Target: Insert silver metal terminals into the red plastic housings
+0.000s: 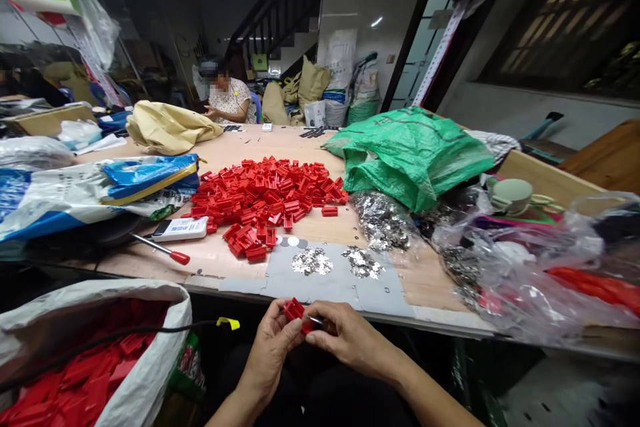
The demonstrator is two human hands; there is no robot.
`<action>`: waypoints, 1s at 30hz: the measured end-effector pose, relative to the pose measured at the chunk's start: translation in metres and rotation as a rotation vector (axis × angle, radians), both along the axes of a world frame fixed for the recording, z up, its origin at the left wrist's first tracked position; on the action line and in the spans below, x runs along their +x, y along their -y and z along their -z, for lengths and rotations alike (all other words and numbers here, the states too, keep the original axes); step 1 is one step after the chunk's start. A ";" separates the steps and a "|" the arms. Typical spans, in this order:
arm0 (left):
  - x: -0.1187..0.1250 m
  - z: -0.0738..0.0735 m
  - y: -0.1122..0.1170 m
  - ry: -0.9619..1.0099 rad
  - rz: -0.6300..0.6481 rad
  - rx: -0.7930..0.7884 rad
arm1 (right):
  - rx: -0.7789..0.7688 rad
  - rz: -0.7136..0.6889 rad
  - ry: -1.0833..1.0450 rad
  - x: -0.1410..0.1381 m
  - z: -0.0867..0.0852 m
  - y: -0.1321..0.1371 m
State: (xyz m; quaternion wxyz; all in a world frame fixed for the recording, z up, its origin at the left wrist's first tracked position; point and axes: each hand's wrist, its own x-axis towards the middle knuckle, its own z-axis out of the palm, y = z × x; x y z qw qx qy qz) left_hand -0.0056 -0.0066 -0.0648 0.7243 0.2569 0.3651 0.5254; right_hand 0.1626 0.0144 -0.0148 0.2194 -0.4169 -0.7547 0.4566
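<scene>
My left hand (267, 340) pinches a small red plastic box-like part (294, 309) in front of the table's near edge. Close beside it, my right hand (350, 333) is closed on a slim silvery metal piece (316, 319), which points at the red part; its kind cannot be made out. Beyond my hands, a grey sheet (287, 285) carries two small heaps of flat shiny metal pieces, a left heap (313, 261) and a right heap (363, 263). Farther back lies a large pile of similar red plastic parts (270, 190).
A white sack (175, 310) of red parts stands at lower left. A lever with a red grip (179, 257) and a white box-like device (183, 229) lie nearby. Right are a green bag (415, 153) and clear bags (530, 287). Another person (233, 100) sits across the table.
</scene>
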 end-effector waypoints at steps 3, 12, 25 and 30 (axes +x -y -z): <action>-0.001 0.000 0.002 -0.024 0.013 0.000 | 0.006 0.107 -0.002 0.026 0.006 -0.010; 0.005 -0.001 0.011 -0.064 -0.027 -0.072 | 0.414 0.587 0.636 0.100 0.034 -0.064; 0.005 0.011 0.015 -0.086 -0.029 -0.078 | 0.394 0.569 0.613 0.086 0.036 -0.086; 0.008 0.009 0.016 -0.090 -0.027 -0.081 | 0.386 0.561 0.566 0.086 0.032 -0.085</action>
